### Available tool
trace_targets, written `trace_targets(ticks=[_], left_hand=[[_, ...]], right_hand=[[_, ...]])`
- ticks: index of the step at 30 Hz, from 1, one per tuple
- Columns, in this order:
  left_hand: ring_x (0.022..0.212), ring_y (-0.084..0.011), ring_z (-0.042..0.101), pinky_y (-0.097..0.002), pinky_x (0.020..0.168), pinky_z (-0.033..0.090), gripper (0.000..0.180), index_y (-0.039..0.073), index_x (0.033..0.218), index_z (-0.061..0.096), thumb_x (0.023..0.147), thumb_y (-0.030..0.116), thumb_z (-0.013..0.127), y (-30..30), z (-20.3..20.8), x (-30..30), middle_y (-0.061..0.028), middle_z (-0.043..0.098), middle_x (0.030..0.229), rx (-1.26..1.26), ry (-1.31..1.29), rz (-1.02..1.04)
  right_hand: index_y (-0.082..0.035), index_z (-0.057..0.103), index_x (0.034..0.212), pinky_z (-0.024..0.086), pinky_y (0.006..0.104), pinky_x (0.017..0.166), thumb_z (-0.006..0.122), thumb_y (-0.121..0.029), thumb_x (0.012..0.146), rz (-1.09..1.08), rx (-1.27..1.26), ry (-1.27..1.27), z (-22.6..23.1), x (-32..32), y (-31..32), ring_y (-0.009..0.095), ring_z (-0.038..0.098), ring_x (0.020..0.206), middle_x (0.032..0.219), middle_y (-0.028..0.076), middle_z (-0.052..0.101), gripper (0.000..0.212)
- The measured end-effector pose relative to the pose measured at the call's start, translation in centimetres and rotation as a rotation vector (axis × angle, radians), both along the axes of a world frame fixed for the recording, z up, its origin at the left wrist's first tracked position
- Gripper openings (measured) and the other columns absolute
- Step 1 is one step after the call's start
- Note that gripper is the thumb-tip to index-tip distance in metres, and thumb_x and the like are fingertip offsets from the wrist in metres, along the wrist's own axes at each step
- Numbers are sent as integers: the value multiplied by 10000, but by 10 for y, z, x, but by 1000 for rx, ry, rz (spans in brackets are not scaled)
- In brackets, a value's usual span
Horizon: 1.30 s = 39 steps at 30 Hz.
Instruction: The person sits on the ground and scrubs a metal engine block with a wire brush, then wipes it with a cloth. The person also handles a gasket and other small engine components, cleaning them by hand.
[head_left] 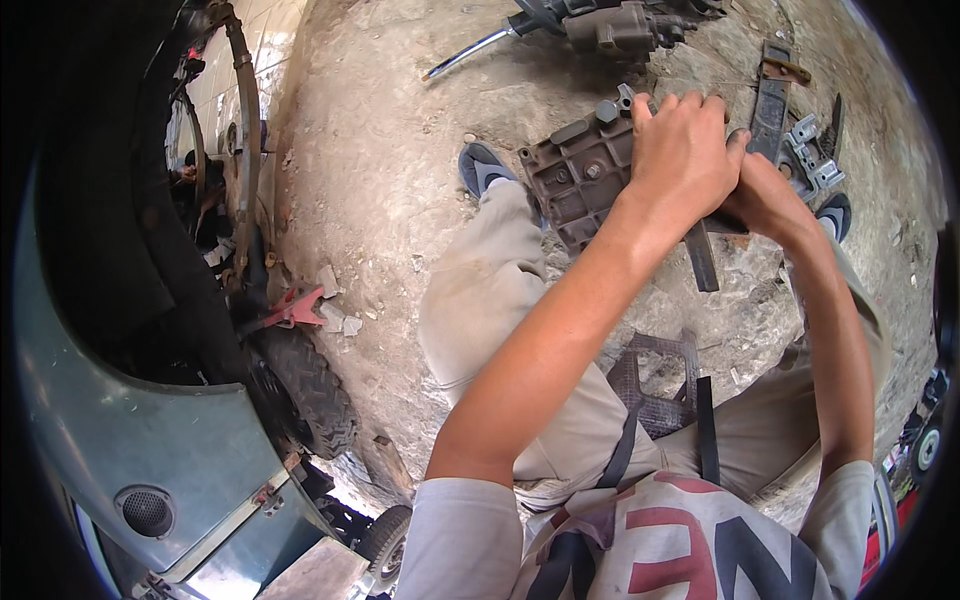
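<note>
A brown, ribbed metal casing (578,185) with bolts on its face is tilted in front of me, between my feet. My left hand (685,145) lies over its upper right part, fingers curled and closed on it. Close against the left hand, my right hand (758,195) is closed at the casing's right end; most of its fingers are hidden. Below the hands a flat dark metal bar (703,258) sticks out downward. Whether the bar is fixed to the casing I cannot tell.
Beyond the casing lies a mechanical assembly with a shiny rod (615,28). A long metal bracket (770,95) and a silvery metal part (812,158) lie to the right. A dark grid-like piece (655,375) is between my legs. At left stand a vehicle body (130,410), a tyre (310,395) and a red stand (296,306).
</note>
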<state>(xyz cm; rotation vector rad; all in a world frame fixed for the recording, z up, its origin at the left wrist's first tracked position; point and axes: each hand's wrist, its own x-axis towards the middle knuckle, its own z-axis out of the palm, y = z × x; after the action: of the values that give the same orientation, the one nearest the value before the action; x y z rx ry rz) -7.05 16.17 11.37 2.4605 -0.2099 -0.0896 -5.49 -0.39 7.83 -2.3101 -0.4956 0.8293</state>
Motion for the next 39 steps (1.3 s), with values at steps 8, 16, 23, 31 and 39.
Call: trace_targets(ticks=[8, 16, 23, 31, 39], left_hand=[[1138, -324, 669, -552, 1123, 342, 404, 4, 1142, 724, 1001, 370, 626, -2, 0, 1, -182, 729, 1138, 33, -4, -8], [1138, -337, 668, -556, 1120, 345, 419, -7, 1149, 721, 996, 372, 629, -1, 1, 1, -188, 727, 1141, 31, -9, -6], [1136, -341, 667, -558, 1123, 344, 409, -4, 1144, 722, 996, 364, 626, -1, -1, 1, -184, 727, 1151, 29, -9, -14], [1144, -335, 663, -542, 1123, 348, 406, 4, 1148, 719, 989, 367, 632, 0, 0, 0, -177, 727, 1153, 47, -9, -10], [1202, -356, 634, -483, 1083, 402, 425, 44, 1197, 709, 995, 404, 608, 4, 7, 4, -168, 704, 1237, 74, 50, -21]], right_hand=[[8, 699, 1139, 536, 455, 863, 797, -214, 854, 22, -4, -25, 1, -1, -5, 409, 702, 985, 1045, 228, 734, 374], [7, 702, 1146, 530, 453, 874, 801, -207, 852, 32, -41, -42, 15, 0, -3, 387, 711, 1000, 1057, 214, 742, 376], [9, 704, 1137, 528, 449, 867, 800, -227, 857, -27, -54, -24, 14, -2, -3, 384, 711, 998, 1055, 215, 744, 379], [9, 704, 1109, 535, 449, 841, 785, -228, 879, 14, -38, -126, 12, -3, -2, 391, 713, 956, 1013, 232, 733, 340], [-9, 716, 1045, 550, 491, 805, 824, -355, 838, 26, -2, -211, -18, -6, -6, 409, 708, 926, 928, 228, 732, 417]])
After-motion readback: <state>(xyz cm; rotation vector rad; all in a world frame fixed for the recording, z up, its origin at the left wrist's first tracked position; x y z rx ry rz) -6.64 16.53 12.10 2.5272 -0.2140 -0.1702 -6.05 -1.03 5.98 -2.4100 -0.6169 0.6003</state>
